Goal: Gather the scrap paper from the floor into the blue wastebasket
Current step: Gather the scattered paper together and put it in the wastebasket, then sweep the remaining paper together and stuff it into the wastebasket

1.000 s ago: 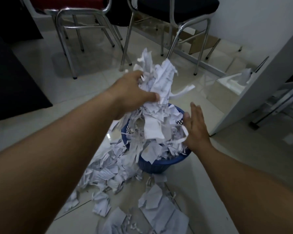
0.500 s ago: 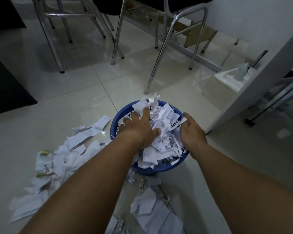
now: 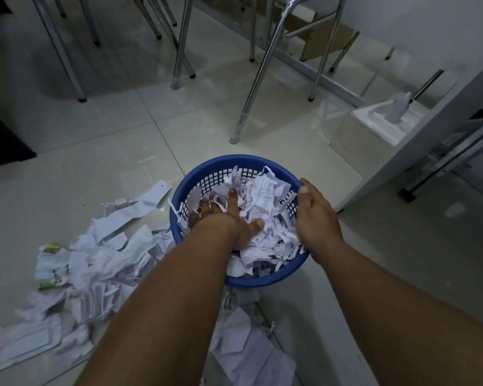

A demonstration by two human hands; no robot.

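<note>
So the blue wastebasket [image 3: 236, 160] sits on the pale tiled floor [image 3: 101, 146], pretty much in the middle of the view, and it's packed nearly to the rim with torn white scrap paper [image 3: 265, 195]. The left hand [image 3: 223, 221] is down inside it, palm flat on the heap, fingers spread wide and straight, thumb out to the side, pressing on the paper rather than pinching any of it. The right hand [image 3: 315, 218] lies against the basket's right rim with the thumb tip at the inner edge. The rest of its fingers are hidden behind the hand, so I can't tell whether they wrap around the rim or just rest on it.

Plenty of paper isn't in the basket (honestly a lot of it). There's a big loose pile [image 3: 95, 263] on the tiles to the left, touching the basket's side, with a couple of greenish printed bits at its left edge, and a smaller batch of scraps [image 3: 248, 349] on the near side between the two forearms.

Behind the basket stand chrome chair legs [image 3: 262, 68], and off to the right a white tissue box [image 3: 379, 123] sits on the floor just beside a white panel [image 3: 435, 118]
</note>
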